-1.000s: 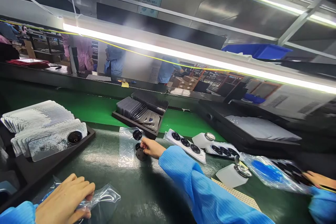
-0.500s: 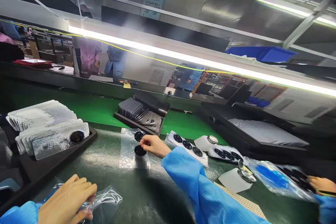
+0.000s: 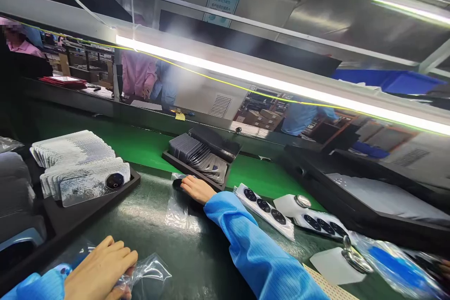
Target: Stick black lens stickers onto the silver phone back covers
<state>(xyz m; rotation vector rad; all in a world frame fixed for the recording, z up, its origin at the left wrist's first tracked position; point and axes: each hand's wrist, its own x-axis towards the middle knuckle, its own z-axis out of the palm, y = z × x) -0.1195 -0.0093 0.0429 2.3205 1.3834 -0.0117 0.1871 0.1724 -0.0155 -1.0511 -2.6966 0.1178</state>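
Your right hand [image 3: 197, 188] lies flat, fingers together and palm down, pressing on the clear plastic sleeve [image 3: 181, 208] at the far edge of the dark mat. Half a second ago those fingertips were pinching a small black round disc just above the sleeve; now the disc shows only as a dark edge under your fingertips (whether it lies in the sleeve or on it, you cannot tell from here). Judging by that, the pinch has given way to a press, so the disc has been set down rather than carried off.

Your left hand [image 3: 101, 272] stays near you, curled over a crumpled clear bag [image 3: 147, 272], fingers bent and pressing the film to the mat; it has barely shifted.

Just beyond your right fingertips sits a black tray [image 3: 197, 168] of dark, thin, fanned plates, matte and overlapping. To the right of your sleeve lie white strips [image 3: 265, 205] carrying glossy black round discs in a row, then a white bottle [image 3: 291, 205] with a shiny metal cap. Well to the left of the grip, another black tray [image 3: 91, 206] holds stacked silvery, glossy phone back covers [image 3: 80, 173], the front one showing a round black camera ring.
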